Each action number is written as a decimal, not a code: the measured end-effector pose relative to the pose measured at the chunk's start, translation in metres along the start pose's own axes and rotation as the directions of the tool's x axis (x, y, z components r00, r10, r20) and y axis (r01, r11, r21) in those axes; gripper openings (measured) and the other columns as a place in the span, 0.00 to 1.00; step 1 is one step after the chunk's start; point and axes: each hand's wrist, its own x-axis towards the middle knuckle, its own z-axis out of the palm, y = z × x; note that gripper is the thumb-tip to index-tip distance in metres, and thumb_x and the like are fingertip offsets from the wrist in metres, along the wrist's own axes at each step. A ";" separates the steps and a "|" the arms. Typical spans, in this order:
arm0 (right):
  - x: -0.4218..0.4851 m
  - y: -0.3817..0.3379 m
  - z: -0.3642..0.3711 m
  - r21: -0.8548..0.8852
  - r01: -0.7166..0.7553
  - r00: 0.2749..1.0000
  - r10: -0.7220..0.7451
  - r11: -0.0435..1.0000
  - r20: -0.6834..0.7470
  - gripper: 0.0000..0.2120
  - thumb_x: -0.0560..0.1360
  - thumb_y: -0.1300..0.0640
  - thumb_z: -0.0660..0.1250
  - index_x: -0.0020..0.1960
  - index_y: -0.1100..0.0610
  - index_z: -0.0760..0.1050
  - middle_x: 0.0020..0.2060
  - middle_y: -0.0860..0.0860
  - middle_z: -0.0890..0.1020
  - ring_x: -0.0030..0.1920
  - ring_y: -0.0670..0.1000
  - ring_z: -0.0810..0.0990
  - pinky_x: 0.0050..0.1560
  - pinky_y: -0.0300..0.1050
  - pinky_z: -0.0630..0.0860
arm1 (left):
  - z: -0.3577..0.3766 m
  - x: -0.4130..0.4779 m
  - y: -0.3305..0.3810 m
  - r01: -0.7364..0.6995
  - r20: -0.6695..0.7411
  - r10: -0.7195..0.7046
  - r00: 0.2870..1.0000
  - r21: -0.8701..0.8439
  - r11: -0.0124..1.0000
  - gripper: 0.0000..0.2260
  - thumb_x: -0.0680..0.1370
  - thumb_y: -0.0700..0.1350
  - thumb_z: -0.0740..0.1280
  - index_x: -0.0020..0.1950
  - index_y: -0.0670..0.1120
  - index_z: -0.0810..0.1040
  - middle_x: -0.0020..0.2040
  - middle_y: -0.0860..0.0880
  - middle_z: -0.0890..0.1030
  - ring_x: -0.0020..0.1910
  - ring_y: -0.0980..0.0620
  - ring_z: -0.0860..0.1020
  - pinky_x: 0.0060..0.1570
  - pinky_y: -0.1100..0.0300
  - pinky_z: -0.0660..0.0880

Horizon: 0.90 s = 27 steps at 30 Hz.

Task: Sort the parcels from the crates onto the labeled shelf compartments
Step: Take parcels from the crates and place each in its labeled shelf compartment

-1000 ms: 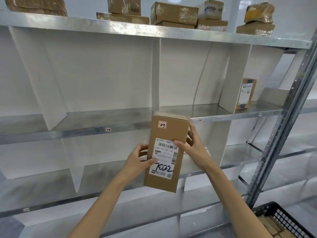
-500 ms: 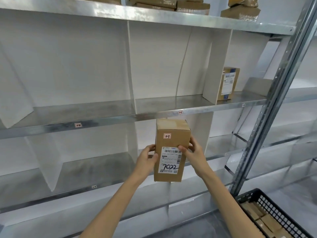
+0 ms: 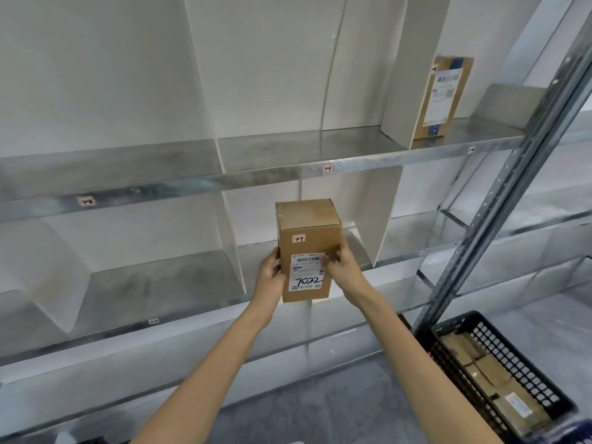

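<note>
One black crate (image 3: 519, 366) nearest, low at right, with loose parcels (image 3: 480, 370) inside. Further out, left hand (image 3: 271, 274) and right hand (image 3: 341, 270) curled round opposite sides of an upright brown parcel (image 3: 307, 248) tagged 2-3, at the front lip of the middle shelf (image 3: 160, 283); contact with it unclear. Beyond, open bay between white dividers (image 3: 386, 219). Farthest, upper right, second parcel (image 3: 443, 97) standing just beside a divider, near the slanting steel post (image 3: 499, 213).
</note>
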 end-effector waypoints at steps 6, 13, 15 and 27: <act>0.066 0.019 0.001 -0.069 -0.021 0.994 0.028 0.997 0.102 0.33 0.70 0.59 0.64 0.72 0.44 0.59 0.56 0.38 0.78 0.57 0.38 0.76 0.58 0.40 0.77 | -0.006 0.070 -0.030 0.127 -0.137 -0.136 0.981 -0.068 0.989 0.18 0.80 0.39 0.58 0.51 0.62 0.79 0.52 0.58 0.83 0.51 0.60 0.81 0.51 0.64 0.76; 0.142 0.047 0.012 -0.061 0.057 0.984 -0.046 0.997 0.171 0.28 0.78 0.73 0.57 0.74 0.58 0.54 0.65 0.58 0.70 0.61 0.53 0.74 0.58 0.44 0.78 | -0.010 0.149 -0.063 0.241 -0.293 -0.274 0.916 -0.144 0.960 0.16 0.83 0.51 0.49 0.54 0.45 0.74 0.57 0.41 0.79 0.57 0.45 0.78 0.63 0.44 0.71; 0.159 0.056 0.016 -0.094 0.052 0.984 -0.035 0.994 0.174 0.25 0.80 0.72 0.53 0.75 0.57 0.53 0.66 0.59 0.68 0.59 0.51 0.74 0.52 0.40 0.79 | -0.011 0.163 -0.071 0.282 -0.327 -0.324 0.888 -0.171 0.944 0.19 0.83 0.54 0.49 0.55 0.44 0.74 0.56 0.42 0.79 0.55 0.45 0.79 0.60 0.45 0.73; 0.187 0.090 0.036 0.041 -0.237 0.933 0.216 0.971 0.289 0.36 0.73 0.74 0.65 0.69 0.48 0.53 0.60 0.55 0.69 0.57 0.51 0.74 0.50 0.47 0.80 | -0.032 0.191 -0.096 0.322 -0.467 -0.452 0.760 -0.333 0.886 0.14 0.80 0.50 0.55 0.50 0.44 0.76 0.41 0.45 0.82 0.39 0.47 0.81 0.42 0.56 0.76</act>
